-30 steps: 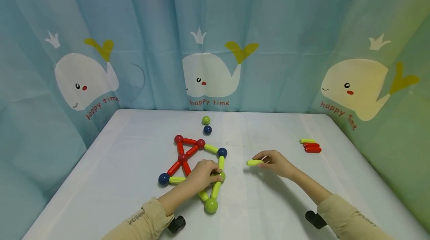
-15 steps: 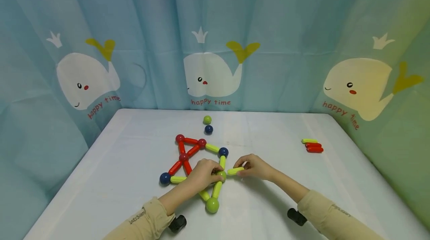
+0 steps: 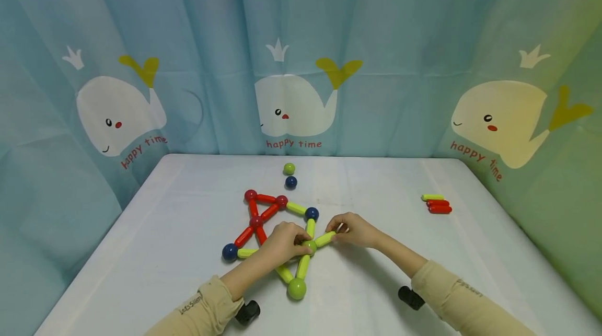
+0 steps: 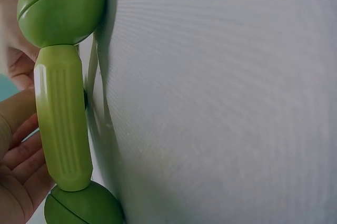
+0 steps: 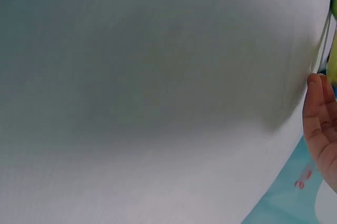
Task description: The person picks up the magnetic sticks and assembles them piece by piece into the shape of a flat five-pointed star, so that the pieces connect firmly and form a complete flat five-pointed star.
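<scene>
My left hand [image 3: 286, 243] pinches a green ball [image 3: 310, 246] at the right side of a flat figure built of balls and short rods. In my right hand [image 3: 355, 230] a yellow-green rod [image 3: 324, 239] is pinched by its outer end, its other end touching that ball. Two more yellow-green rods run from the ball, one to a dark blue ball [image 3: 312, 213] and one to a larger-looking green ball [image 3: 297, 288]. Red rods and red balls [image 3: 255, 221] form the far left part. My left forearm and hand hide the figure's middle.
A loose green ball [image 3: 289, 169] and a loose blue ball [image 3: 291, 182] lie behind the figure. At the right lie a yellow-green rod [image 3: 432, 197] and two red rods [image 3: 439, 209]. A whale-print curtain [image 3: 395, 116] hangs behind the white table [image 3: 188, 195].
My right hand has moved left with the yellow-green rod, which was apart from the green ball and now touches it at a slant. The left hand has stayed on the ball.
</scene>
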